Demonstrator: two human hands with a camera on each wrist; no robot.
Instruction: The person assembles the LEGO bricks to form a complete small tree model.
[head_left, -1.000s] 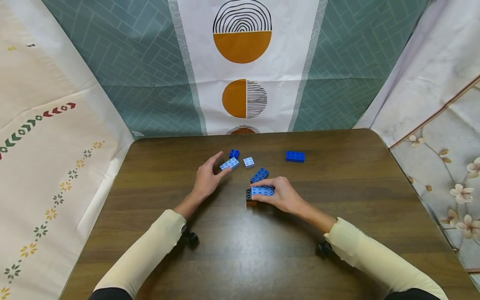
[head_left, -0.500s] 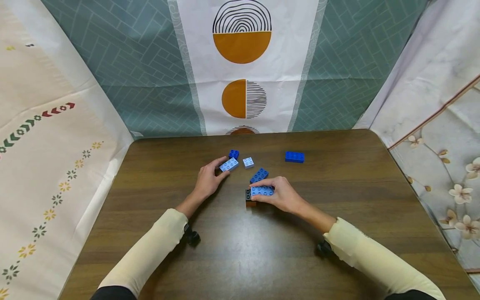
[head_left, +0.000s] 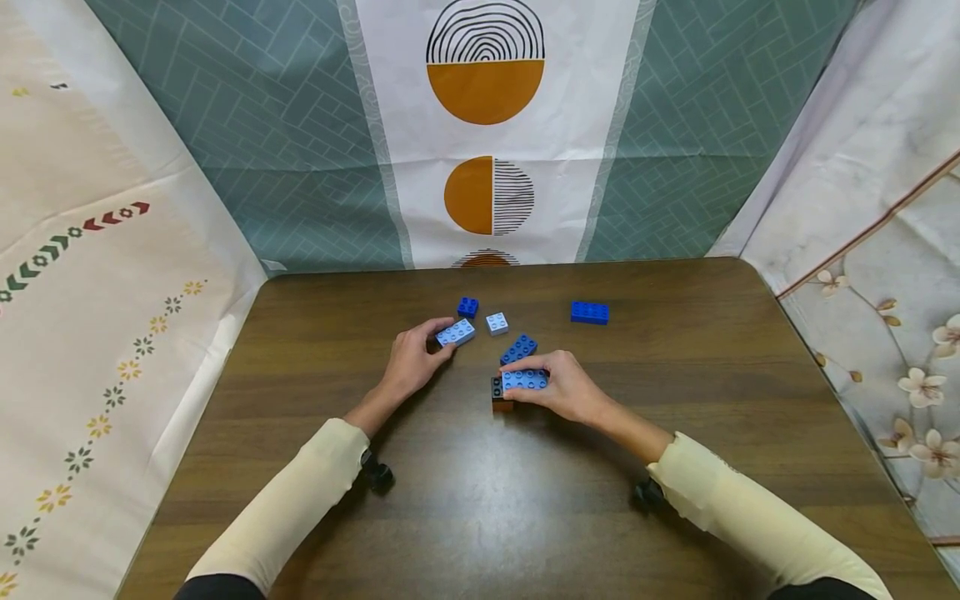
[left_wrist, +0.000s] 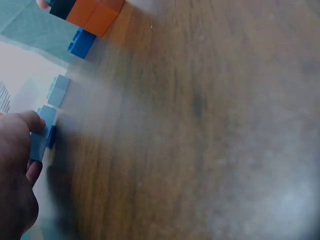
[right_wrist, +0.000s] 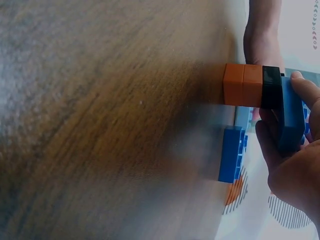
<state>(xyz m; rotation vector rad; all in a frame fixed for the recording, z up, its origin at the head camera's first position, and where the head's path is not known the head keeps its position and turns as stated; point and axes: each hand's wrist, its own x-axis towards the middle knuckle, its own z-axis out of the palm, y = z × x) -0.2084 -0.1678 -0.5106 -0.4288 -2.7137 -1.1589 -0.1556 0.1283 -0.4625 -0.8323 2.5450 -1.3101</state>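
The left hand (head_left: 411,360) pinches the long pale blue brick (head_left: 455,332) between thumb and fingers. One second ago these fingers were more spread; now they are closed on it, and the brick has shifted slightly towards the person, away from the small dark blue brick (head_left: 468,307). The right hand (head_left: 566,387) grips the medium blue brick (head_left: 525,380) on top of the black brick (right_wrist: 271,87), which sits on two orange bricks (right_wrist: 252,86); this grip looks the same as before. Just behind the stack, a diagonal blue brick (head_left: 517,348) lies on the table (head_left: 450,517); farther back are the small pale brick (head_left: 497,323) and, well apart to the right, the long dark blue brick (head_left: 590,312). These have stayed in their places.

The right fingers cover one end of their brick. In the left wrist view, the hand and the stack are cut off by the edges. Whether the pinched brick touches the table, I cannot tell.
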